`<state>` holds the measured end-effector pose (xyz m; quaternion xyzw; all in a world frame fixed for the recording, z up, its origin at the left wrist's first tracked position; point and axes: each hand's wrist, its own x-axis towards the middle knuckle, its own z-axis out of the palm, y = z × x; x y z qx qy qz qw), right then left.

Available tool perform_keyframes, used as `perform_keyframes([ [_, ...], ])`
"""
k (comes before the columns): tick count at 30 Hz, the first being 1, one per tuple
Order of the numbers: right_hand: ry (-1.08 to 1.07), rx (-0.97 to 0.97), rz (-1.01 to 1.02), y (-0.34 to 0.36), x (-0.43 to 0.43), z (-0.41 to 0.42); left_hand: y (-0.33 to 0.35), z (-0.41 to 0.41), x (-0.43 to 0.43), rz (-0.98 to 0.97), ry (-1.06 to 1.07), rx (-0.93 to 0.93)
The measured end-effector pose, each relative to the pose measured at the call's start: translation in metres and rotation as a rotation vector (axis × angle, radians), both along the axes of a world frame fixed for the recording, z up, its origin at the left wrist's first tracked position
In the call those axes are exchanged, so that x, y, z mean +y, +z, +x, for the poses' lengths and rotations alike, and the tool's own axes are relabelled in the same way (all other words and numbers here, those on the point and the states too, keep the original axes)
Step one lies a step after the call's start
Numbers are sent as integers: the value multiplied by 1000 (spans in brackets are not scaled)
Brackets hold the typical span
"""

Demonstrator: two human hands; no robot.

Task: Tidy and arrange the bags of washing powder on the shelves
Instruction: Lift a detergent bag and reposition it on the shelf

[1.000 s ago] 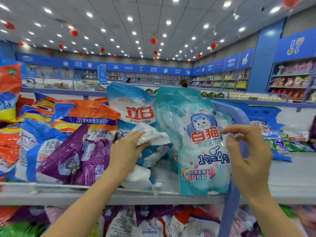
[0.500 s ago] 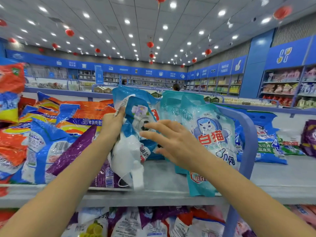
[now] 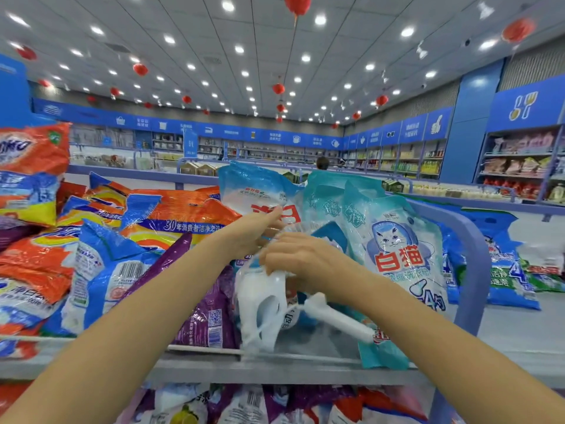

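Both hands hold one blue and white bag of washing powder (image 3: 260, 304) upright over the grey top shelf (image 3: 275, 370). My left hand (image 3: 253, 232) pinches its top edge. My right hand (image 3: 301, 258) is closed on its upper right side. A white scoop (image 3: 336, 319) sticks out from the bag's lower right. Behind it stands a light blue bag with red characters (image 3: 253, 191). To the right, several teal bags with a cat print (image 3: 400, 255) stand upright. On the left lie a purple bag (image 3: 211, 310), a blue bag (image 3: 101, 276) and orange bags (image 3: 171, 215) in a loose heap.
A blue shelf divider (image 3: 474, 270) curves up just right of the teal bags; more blue bags (image 3: 507, 270) lie beyond it. The shelf below holds several purple, white and red bags (image 3: 244, 405). Store aisles and a distant person (image 3: 322, 163) fill the background.
My right hand has come across from the teal bag onto the blue and white bag. My left hand has lifted that bag from lying flat to upright. The camera has tilted up.
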<state>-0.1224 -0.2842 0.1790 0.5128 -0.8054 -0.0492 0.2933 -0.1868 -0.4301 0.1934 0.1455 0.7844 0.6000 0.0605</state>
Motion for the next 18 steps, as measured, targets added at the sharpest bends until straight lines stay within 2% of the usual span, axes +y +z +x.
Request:
perform_keyframes([
  [4,-107,-205,-246,4,14,-21,-17,-13,-24,-74,-9,74],
  [9,-74,-300,-414,11,5,-47,-37,-9,-59,41,47,176],
  [12,-20,-444,-695,12,6,-58,-47,0,-76,49,72,249],
  [15,17,-449,-889,11,3,-65,-54,14,-85,-29,71,399],
  [18,90,-416,-1027,12,-2,-68,-63,25,-89,-24,36,476],
])
